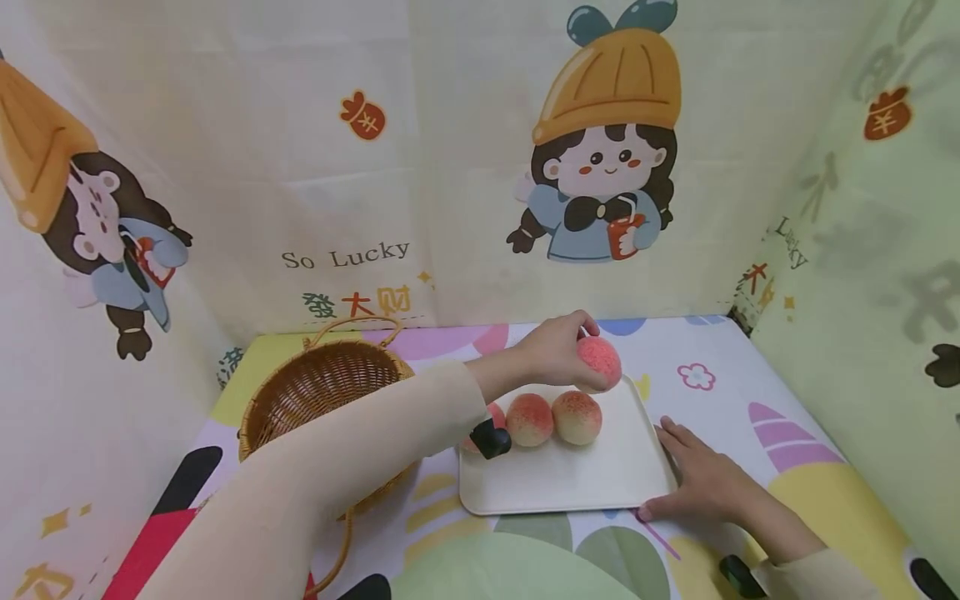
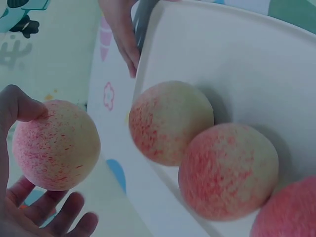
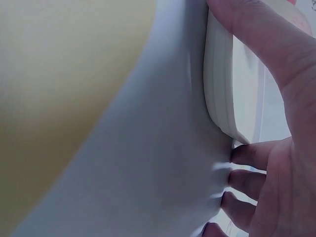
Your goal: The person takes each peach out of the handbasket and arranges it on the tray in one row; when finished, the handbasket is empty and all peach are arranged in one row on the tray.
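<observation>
My left hand (image 1: pixel 557 348) holds a pink-and-cream peach (image 1: pixel 599 362) over the far right part of a white tray (image 1: pixel 558 483). Thumb and fingers curl round the fruit in the left wrist view. Below it, a speckled peach (image 1: pixel 577 418), a second peach (image 1: pixel 530 421) and a redder third peach (image 2: pixel 289 212) sit in a row on the tray; the left wrist partly covers the third in the head view. My right hand (image 1: pixel 708 477) rests at the tray's near right corner, thumb by the front edge and extended fingers along the right side.
A brown wicker basket (image 1: pixel 315 392) with looped handles leans at the left, partly behind the left forearm. The table wears a patterned cloth (image 1: pixel 712 417). Printed curtains (image 1: pixel 465 167) close in the back and both sides.
</observation>
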Action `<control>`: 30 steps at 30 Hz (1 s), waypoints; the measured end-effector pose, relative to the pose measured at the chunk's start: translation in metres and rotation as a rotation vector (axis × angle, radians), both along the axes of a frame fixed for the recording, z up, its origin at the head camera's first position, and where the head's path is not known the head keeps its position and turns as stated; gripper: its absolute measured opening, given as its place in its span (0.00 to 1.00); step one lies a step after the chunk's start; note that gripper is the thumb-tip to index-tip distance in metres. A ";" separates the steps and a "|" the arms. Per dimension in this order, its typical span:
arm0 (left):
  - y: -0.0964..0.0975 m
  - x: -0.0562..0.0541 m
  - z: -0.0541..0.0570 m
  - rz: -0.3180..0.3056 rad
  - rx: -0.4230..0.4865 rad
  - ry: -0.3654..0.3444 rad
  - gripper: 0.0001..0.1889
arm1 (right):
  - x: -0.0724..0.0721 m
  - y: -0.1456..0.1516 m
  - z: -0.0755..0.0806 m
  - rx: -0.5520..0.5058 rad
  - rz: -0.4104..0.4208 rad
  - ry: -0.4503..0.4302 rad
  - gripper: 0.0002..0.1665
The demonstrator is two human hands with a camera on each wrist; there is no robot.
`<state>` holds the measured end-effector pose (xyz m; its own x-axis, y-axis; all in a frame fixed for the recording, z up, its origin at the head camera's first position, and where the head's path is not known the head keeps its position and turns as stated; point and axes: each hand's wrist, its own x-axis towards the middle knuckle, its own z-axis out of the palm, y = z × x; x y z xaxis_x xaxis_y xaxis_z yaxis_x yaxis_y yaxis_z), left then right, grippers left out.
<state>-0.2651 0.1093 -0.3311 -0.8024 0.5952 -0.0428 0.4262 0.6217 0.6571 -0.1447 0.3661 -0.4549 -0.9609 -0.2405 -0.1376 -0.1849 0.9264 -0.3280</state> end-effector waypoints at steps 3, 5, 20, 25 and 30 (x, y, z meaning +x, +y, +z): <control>0.012 -0.002 -0.009 -0.006 -0.022 0.032 0.35 | -0.001 0.000 0.000 -0.004 0.007 0.003 0.75; 0.020 -0.002 -0.014 -0.004 -0.052 0.056 0.34 | -0.003 0.000 0.000 -0.005 0.007 0.001 0.75; 0.078 0.012 -0.049 0.001 -0.300 0.207 0.34 | -0.002 -0.001 0.000 -0.036 -0.019 0.005 0.75; 0.083 0.011 -0.061 0.017 -0.346 0.198 0.32 | -0.002 -0.003 0.001 -0.033 -0.028 0.005 0.76; 0.082 0.007 -0.069 0.037 -0.386 0.190 0.30 | -0.001 -0.002 0.000 -0.021 -0.027 0.015 0.74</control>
<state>-0.2580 0.1916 -0.4006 -0.8382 0.5350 -0.1060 0.4899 0.8239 0.2848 -0.1459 0.3642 -0.4548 -0.9690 -0.2168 -0.1186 -0.1646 0.9241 -0.3449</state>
